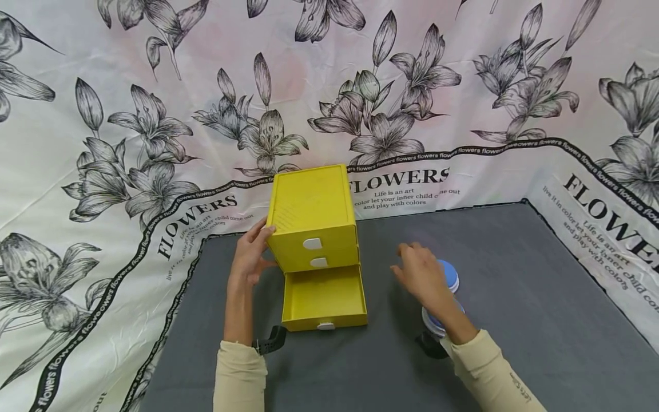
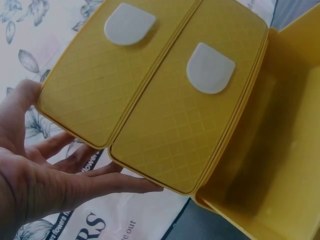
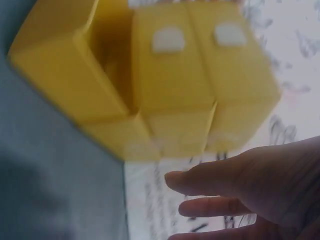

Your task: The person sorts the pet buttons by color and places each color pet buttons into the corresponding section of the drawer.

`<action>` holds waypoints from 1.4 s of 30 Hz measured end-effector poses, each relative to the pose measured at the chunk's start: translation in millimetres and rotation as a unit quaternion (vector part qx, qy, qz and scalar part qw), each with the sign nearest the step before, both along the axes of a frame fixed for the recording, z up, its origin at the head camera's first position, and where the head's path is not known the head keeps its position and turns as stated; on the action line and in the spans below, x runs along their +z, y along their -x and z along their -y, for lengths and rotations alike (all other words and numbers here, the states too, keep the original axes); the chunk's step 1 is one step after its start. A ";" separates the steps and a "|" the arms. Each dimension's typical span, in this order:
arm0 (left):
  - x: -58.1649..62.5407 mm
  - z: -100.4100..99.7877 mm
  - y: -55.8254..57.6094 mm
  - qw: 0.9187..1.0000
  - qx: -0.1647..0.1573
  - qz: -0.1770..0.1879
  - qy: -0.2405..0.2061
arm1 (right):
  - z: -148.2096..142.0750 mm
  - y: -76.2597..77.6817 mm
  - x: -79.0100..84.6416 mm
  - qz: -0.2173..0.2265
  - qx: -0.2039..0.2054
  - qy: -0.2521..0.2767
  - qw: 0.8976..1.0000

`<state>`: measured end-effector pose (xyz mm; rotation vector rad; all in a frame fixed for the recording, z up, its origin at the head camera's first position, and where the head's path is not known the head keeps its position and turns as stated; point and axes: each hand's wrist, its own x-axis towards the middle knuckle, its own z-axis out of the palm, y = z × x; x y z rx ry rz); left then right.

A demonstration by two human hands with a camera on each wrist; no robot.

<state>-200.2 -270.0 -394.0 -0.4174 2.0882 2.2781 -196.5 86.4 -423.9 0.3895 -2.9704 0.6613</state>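
A yellow plastic drawer unit [image 1: 314,200] stands on the dark grey surface, and its white-tabbed bottom drawer [image 1: 324,294] is pulled out. Inside that drawer nothing is visible. Two drawers above it are closed, as the left wrist view shows with their white tabs [image 2: 211,68]. My left hand [image 1: 249,254] touches the unit's left side, its fingers fairly straight along the edge. To the right of the unit, my right hand [image 1: 422,274] hovers with loosely bent fingers and holds nothing. In the right wrist view its fingers [image 3: 210,177] are apart from the unit.
A round container with a blue lid [image 1: 449,273] is partly hidden behind my right hand. Nearer to me, another blue-and-white round container [image 1: 431,323] sits beneath my right wrist. A flower-printed cloth [image 1: 288,86] lines the back and sides of the grey surface [image 1: 515,286].
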 end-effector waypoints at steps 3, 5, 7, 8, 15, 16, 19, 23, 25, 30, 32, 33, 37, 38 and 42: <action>0.0 -0.3 0.4 1.000 -0.002 0.000 0.002 | -16.9 12.3 -7.2 0.035 -0.009 -0.014 0.999; 0.1 -0.2 0.9 1.000 -0.003 -0.001 0.003 | -27.5 18.9 -13.7 0.058 -0.017 -0.017 0.998; 0.3 -0.1 1.4 1.000 -0.003 -0.001 -0.001 | -37.7 23.9 -20.7 0.078 -0.023 -0.017 0.997; 0.5 0.0 1.6 1.000 -0.003 -0.001 -0.003 | -42.5 25.8 -24.5 0.087 -0.026 -0.019 0.996; 2.1 0.0 2.2 1.000 -0.004 0.000 0.000 | -60.3 31.5 -36.8 0.151 -0.037 -0.019 0.988; 2.3 0.1 2.3 1.000 -0.002 0.000 0.002 | -60.8 31.9 -37.2 0.155 -0.035 -0.018 0.987; 2.4 -0.2 2.5 1.000 0.000 0.000 0.002 | -61.7 32.8 -37.6 0.154 -0.030 -0.017 0.987; 1.9 -1.1 2.5 1.000 -0.005 -0.001 -0.003 | -62.2 33.8 -38.3 0.154 -0.033 -0.017 0.987; 1.6 -1.6 2.3 1.000 -0.006 -0.003 -0.004 | -62.0 33.7 -38.9 0.155 -0.035 -0.014 0.987; 0.9 -1.8 1.3 1.000 -0.005 -0.003 -0.003 | -58.2 29.8 -32.5 0.137 -0.036 0.002 0.990; 0.6 -1.6 1.0 1.000 -0.003 -0.001 -0.002 | -53.2 25.8 -23.3 0.123 -0.032 0.004 0.992; 0.3 -1.4 0.9 1.000 -0.001 -0.001 -0.001 | -49.7 23.3 -17.5 0.116 -0.029 0.003 0.993; -0.1 -0.4 0.7 1.000 0.004 -0.001 0.000 | -32.0 11.2 9.2 0.090 0.001 -0.001 0.996; -0.2 -0.2 0.7 1.000 0.005 -0.001 0.002 | -26.8 7.9 15.1 0.085 0.012 0.002 0.996; -0.9 0.6 0.2 1.000 0.002 0.001 0.004 | -3.1 -2.8 29.7 0.083 0.073 0.024 0.994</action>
